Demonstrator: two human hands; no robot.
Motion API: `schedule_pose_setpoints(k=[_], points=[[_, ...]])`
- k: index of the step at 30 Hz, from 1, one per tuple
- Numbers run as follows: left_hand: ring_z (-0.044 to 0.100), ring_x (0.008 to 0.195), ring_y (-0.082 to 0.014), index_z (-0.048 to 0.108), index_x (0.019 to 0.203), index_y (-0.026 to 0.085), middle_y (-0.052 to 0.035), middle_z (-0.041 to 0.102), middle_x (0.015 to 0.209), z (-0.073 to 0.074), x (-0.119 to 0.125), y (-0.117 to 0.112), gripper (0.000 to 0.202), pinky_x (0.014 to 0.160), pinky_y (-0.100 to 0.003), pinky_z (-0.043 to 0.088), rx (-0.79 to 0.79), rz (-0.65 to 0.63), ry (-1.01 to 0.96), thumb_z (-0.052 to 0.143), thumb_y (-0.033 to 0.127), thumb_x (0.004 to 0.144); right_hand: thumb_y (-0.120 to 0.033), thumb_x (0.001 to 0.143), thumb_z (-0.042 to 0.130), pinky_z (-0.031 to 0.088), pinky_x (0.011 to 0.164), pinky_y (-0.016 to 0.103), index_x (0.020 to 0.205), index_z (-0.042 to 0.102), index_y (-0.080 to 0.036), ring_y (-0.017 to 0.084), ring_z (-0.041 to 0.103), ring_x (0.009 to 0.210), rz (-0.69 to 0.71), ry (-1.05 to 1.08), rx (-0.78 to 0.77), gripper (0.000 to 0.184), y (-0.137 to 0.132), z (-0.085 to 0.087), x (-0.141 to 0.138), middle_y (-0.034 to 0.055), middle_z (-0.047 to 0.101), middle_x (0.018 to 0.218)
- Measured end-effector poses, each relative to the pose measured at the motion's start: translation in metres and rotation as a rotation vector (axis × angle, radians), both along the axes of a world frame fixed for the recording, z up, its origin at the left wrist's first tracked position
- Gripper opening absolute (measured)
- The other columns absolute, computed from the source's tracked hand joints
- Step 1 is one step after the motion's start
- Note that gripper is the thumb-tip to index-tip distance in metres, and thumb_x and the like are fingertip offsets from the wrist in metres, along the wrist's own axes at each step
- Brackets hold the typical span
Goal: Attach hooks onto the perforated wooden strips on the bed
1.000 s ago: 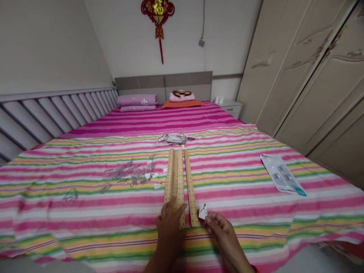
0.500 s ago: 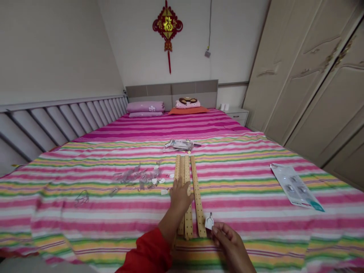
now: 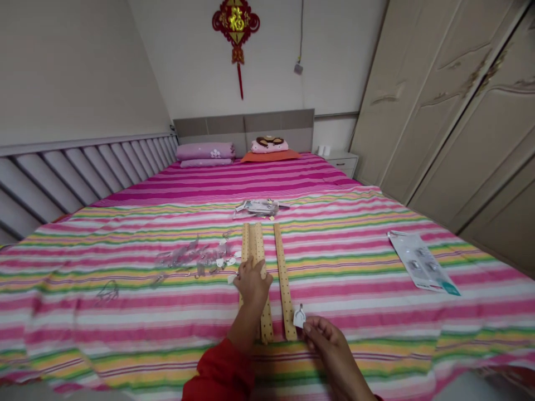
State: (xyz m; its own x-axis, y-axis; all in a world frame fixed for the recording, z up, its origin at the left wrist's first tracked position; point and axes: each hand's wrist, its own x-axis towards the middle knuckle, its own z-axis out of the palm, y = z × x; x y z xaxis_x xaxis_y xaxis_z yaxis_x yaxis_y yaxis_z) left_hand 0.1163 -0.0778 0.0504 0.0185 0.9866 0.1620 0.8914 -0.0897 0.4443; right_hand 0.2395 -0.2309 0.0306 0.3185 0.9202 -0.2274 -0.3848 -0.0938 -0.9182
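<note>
Perforated, pale wooden strips lie lengthwise on the striped bedsheet. My left hand [image 3: 253, 281] reaches across the left pair of perforated strips [image 3: 266, 317], thumb on the right side and fingers on the left, gripping them. A separate perforated strip [image 3: 285, 278] lies to the right, apart from that pair. Between thumb and fingertips, my right hand [image 3: 328, 337] pinches a small white hook [image 3: 299, 317] with a metal loop on top, close beside the lower end of the separate strip. A loose white piece [image 3: 231, 279] lies by my left fingers.
Left of the strips are small clear packets [image 3: 200, 257] with white pieces among them. A clear package [image 3: 259, 208] lies beyond the strips. On the right is a blister card [image 3: 422, 262]. Thin wire-like pieces [image 3: 108, 291] lie at the left.
My left hand has shifted the left pair of strips leftward, widening the gap to the separate strip. The right hand still holds the hook. The view has turned slightly.
</note>
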Motion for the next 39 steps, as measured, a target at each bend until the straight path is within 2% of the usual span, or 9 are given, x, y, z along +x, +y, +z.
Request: schedule_pose_setpoints(k=[3,5,9,12,16,21,27,34,39], points=[[0.034,0.131,-0.0319,0.066,0.112,0.026,-0.0078,0.049,0.139,-0.002,0.000,-0.009,0.035,0.101,-0.057,0.030,0.126,-0.052,-0.038,0.055,0.025,0.079,-0.046,0.051,0.082,0.029,0.048,0.023,0.060,0.068,-0.016,0.009,0.041,0.046,-0.017,0.034,-0.023,0.034,0.003,-0.002,-0.003,-0.0003,0.060,0.051],[0.037,0.130,-0.0291,0.065,0.112,0.023,-0.0090,0.052,0.136,-0.005,-0.003,-0.022,0.033,0.105,-0.054,0.029,0.203,-0.191,-0.137,0.051,0.023,0.082,-0.044,0.051,0.082,0.029,0.047,0.023,0.059,0.068,-0.016,0.009,0.041,0.045,-0.032,0.049,-0.033,0.032,0.004,-0.005,-0.004,-0.0004,0.060,0.050],[0.057,0.108,-0.0200,0.064,0.108,0.020,-0.0091,0.064,0.114,-0.012,-0.013,-0.059,0.031,0.095,-0.039,0.046,0.127,-0.458,-0.449,0.043,0.019,0.084,-0.036,0.051,0.081,0.027,0.047,0.023,0.058,0.069,-0.015,0.008,0.040,0.042,-0.014,0.094,-0.041,0.025,0.008,-0.011,-0.003,-0.0002,0.060,0.048],[0.063,0.091,-0.0186,0.065,0.100,0.019,-0.0085,0.067,0.098,-0.014,-0.021,-0.080,0.027,0.082,-0.034,0.053,-0.017,-0.454,-0.561,0.044,0.020,0.083,-0.030,0.048,0.080,0.024,0.045,0.023,0.057,0.068,-0.014,0.007,0.039,0.040,0.012,0.112,-0.069,0.022,0.011,-0.013,-0.005,-0.0002,0.060,0.047],[0.064,0.089,-0.0194,0.065,0.101,0.019,-0.0088,0.068,0.095,-0.008,-0.028,-0.091,0.026,0.083,-0.035,0.052,-0.085,-0.437,-0.602,0.047,0.025,0.083,-0.031,0.051,0.077,0.023,0.045,0.023,0.059,0.068,-0.014,0.007,0.038,0.041,0.038,0.061,-0.069,0.021,0.012,-0.006,-0.006,-0.0011,0.058,0.048],[0.062,0.096,-0.0190,0.062,0.114,0.022,-0.0101,0.063,0.111,0.007,-0.032,-0.094,0.034,0.078,-0.031,0.053,-0.073,-0.537,-0.670,0.051,0.026,0.082,-0.037,0.058,0.074,0.026,0.047,0.023,0.060,0.064,-0.016,0.008,0.037,0.045,0.148,-0.160,-0.004,0.023,0.006,0.016,0.001,-0.0035,0.053,0.049],[0.060,0.076,-0.0152,0.071,0.090,0.023,-0.0052,0.062,0.087,0.018,-0.030,-0.101,0.019,0.069,-0.027,0.051,-0.014,-0.608,-0.550,0.061,0.020,0.074,-0.028,0.070,0.061,0.029,0.052,0.024,0.057,0.053,-0.020,0.012,0.040,0.053,0.299,-0.511,0.117,0.017,0.001,0.033,0.007,-0.0047,0.046,0.053],[0.058,0.079,-0.0151,0.068,0.085,0.022,-0.0054,0.061,0.084,0.012,-0.030,-0.111,0.022,0.069,-0.025,0.048,-0.013,-0.685,-0.331,0.050,0.012,0.079,-0.016,0.078,0.047,0.032,0.057,0.027,0.063,0.051,-0.021,0.016,0.048,0.060,0.371,-0.990,0.225,0.017,0.000,0.041,0.010,0.0004,0.055,0.063],[0.055,0.065,-0.0127,0.064,0.076,0.020,-0.0026,0.059,0.075,0.007,-0.028,-0.113,0.016,0.060,-0.023,0.046,-0.002,-0.560,-0.403,0.052,0.010,0.071,-0.014,0.079,0.046,0.033,0.057,0.028,0.065,0.053,-0.021,0.016,0.050,0.062,0.361,-1.092,0.301,0.018,0.004,0.044,0.009,0.0015,0.056,0.067]])
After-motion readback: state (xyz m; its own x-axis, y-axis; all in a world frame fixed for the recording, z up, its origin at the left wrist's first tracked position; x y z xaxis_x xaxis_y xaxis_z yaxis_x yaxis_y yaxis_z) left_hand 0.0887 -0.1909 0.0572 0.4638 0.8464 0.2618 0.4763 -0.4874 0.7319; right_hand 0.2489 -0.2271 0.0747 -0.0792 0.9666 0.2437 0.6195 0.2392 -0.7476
